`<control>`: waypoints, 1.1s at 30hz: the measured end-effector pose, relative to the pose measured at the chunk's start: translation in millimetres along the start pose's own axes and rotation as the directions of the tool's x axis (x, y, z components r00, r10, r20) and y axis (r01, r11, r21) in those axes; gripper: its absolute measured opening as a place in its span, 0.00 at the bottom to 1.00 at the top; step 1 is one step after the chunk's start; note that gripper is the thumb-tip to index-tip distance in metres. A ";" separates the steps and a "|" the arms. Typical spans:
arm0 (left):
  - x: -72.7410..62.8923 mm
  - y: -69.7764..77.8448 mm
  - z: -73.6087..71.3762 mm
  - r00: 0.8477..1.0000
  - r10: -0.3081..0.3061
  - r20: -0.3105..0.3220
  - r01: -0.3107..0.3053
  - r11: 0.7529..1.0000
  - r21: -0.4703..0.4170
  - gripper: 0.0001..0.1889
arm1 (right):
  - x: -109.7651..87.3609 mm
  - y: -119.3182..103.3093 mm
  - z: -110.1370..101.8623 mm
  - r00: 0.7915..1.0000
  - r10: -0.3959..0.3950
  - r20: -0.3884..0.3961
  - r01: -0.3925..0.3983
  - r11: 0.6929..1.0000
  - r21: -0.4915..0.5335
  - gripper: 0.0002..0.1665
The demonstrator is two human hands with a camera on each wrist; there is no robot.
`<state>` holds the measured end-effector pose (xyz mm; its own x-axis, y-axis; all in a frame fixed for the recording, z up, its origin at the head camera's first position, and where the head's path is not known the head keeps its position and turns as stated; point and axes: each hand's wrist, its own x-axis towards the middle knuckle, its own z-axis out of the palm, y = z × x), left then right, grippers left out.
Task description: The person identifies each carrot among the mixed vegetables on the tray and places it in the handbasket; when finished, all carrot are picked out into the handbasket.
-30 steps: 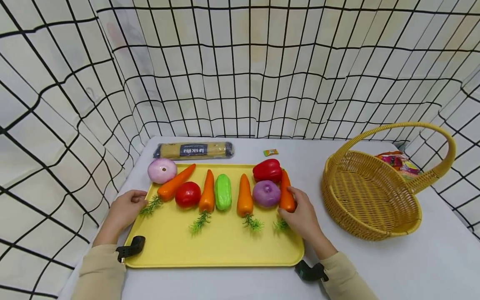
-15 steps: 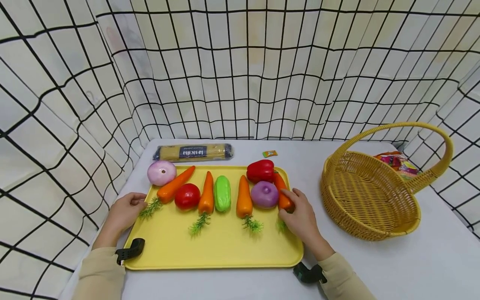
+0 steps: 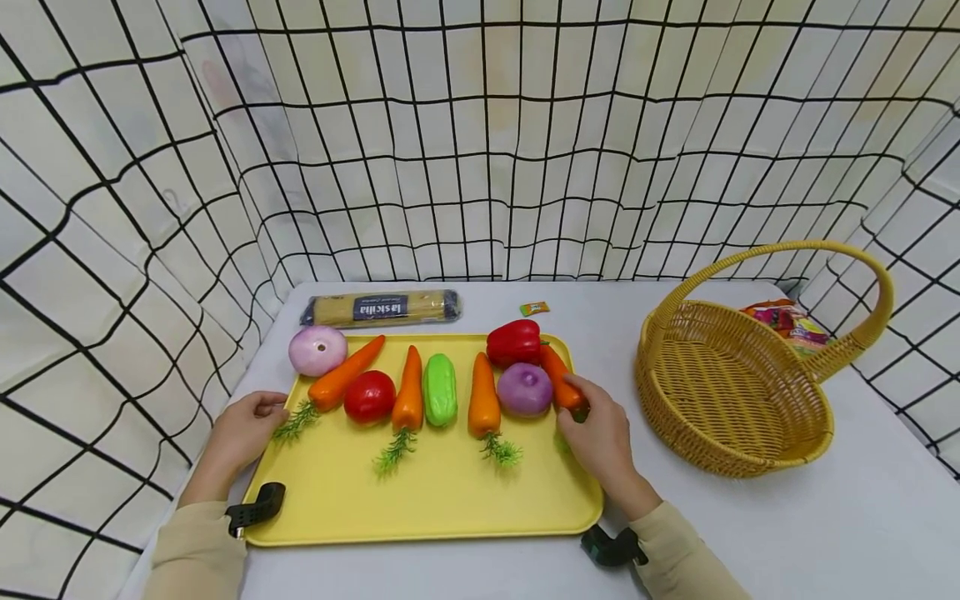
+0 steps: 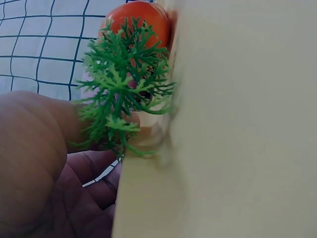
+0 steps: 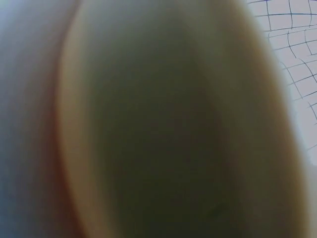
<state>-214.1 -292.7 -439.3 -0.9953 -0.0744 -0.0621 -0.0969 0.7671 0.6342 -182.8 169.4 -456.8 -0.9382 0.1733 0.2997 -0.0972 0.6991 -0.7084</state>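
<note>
My left hand (image 3: 246,429) grips the left rim of the yellow tray (image 3: 420,500), thumb over the edge beside the green leaves (image 4: 121,87) of a carrot (image 3: 347,372). At the tray's right side my right hand (image 3: 600,429) holds the lower end of another carrot (image 3: 558,377), whose leaves are mostly hidden. This carrot slants, its tip by a red bell pepper (image 3: 514,342), beside a purple onion (image 3: 525,389). Further along the row lie a carrot (image 3: 484,396), a green cucumber (image 3: 440,392), a carrot (image 3: 408,392), a tomato (image 3: 370,397) and a pale purple onion (image 3: 318,350). The right wrist view is blurred.
Behind the tray lie a pack of spaghetti (image 3: 381,308) and a small wrapped candy (image 3: 535,308). A wicker basket (image 3: 652,400) with a tall handle stands at right, a colourful snack bag (image 3: 787,323) behind it. Black-gridded cloth walls (image 3: 450,167) enclose the table.
The right-hand carrot has shifted left and now leans with its tip to the left. The red bell pepper has slid slightly left too. My left hand stays at the tray rim.
</note>
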 end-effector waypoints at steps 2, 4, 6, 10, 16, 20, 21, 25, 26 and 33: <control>0.6 -0.9 0.3 1.000 0.006 -0.002 -0.006 1.000 0.001 0.22 | 1.0 1.2 -0.1 1.000 -0.003 -0.018 0.003 1.000 0.006 0.27; 1.4 -1.1 1.0 1.000 0.010 -0.004 -0.010 1.000 0.001 0.22 | 2.3 3.4 -0.5 0.999 -0.014 -0.045 0.015 1.000 0.008 0.26; 2.7 -1.2 1.7 1.000 0.015 -0.007 -0.015 1.000 0.001 0.22 | 4.1 5.0 -2.9 0.995 -0.024 -0.097 0.026 0.999 0.022 0.25; 4.6 -1.3 3.3 1.000 0.013 -0.008 -0.013 1.000 0.000 0.22 | 6.5 3.1 -12.2 0.976 -0.053 -0.213 0.068 0.996 0.064 0.22; 4.7 -2.9 3.3 1.000 -0.006 0.003 0.006 1.000 -0.003 0.22 | 5.8 -5.2 -34.1 0.959 -0.087 -0.269 0.135 0.977 0.166 0.19; 4.0 -2.6 3.2 1.000 -0.014 0.007 0.015 1.000 -0.017 0.22 | 6.8 -4.4 -59.9 0.954 -0.088 -0.288 0.169 0.947 0.272 0.21; 4.0 -2.4 3.0 1.000 -0.015 0.008 0.015 1.000 -0.017 0.22 | 7.3 -3.4 -66.9 0.953 -0.081 -0.293 0.171 0.939 0.297 0.21; 3.6 -1.7 1.8 1.000 -0.021 0.007 0.021 1.000 -0.015 0.23 | 9.3 0.4 -93.0 0.950 -0.043 -0.310 0.152 0.929 0.338 0.24; 3.5 -1.5 1.4 1.000 -0.020 0.007 0.021 1.000 -0.015 0.23 | 10.2 1.2 -98.7 0.951 -0.027 -0.308 0.143 0.921 0.363 0.23; 2.1 -1.8 0.3 1.000 -0.024 0.004 0.024 1.000 -0.010 0.22 | 14.2 11.5 -127.7 0.952 0.141 -0.272 0.053 0.799 0.599 0.19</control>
<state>-216.0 -294.1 -440.8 -0.9927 -0.0905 -0.0803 -0.1210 0.7586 0.6403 -154.8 268.5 -379.1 -0.8162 0.4524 0.3595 -0.3267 0.1518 -0.9329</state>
